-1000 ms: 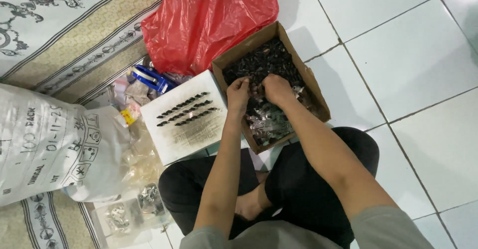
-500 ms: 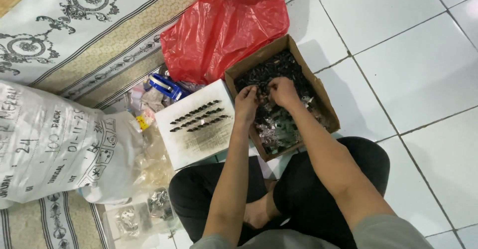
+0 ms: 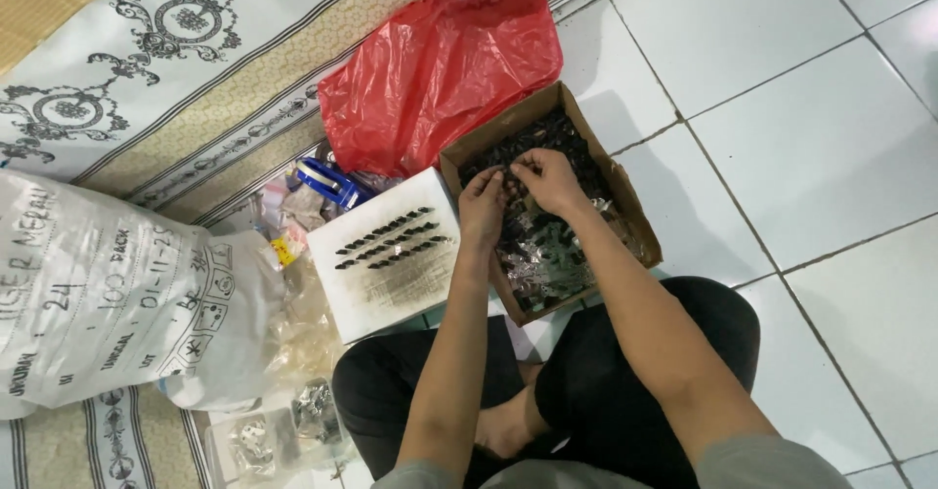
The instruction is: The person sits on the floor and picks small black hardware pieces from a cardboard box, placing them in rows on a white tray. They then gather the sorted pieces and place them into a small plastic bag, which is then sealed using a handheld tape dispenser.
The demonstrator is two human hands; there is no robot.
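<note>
Head view, looking down: you are sitting cross-legged on the floor, both hands reaching into a cardboard box (image 3: 625,217) of small dark parts (image 3: 547,142). Your left hand (image 3: 482,206) and right hand (image 3: 547,178) are pinching parts together between the fingertips. Loose parts risk slipping back into the heap. Beyond, a white board (image 3: 391,284) is carrying neat rows; what the parts are is too small to tell.

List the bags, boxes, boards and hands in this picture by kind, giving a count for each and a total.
Red plastic bag: 1
White sack: 1
Cardboard box: 1
White board: 1
Hands: 2, left hand and right hand
Total: 6
</note>
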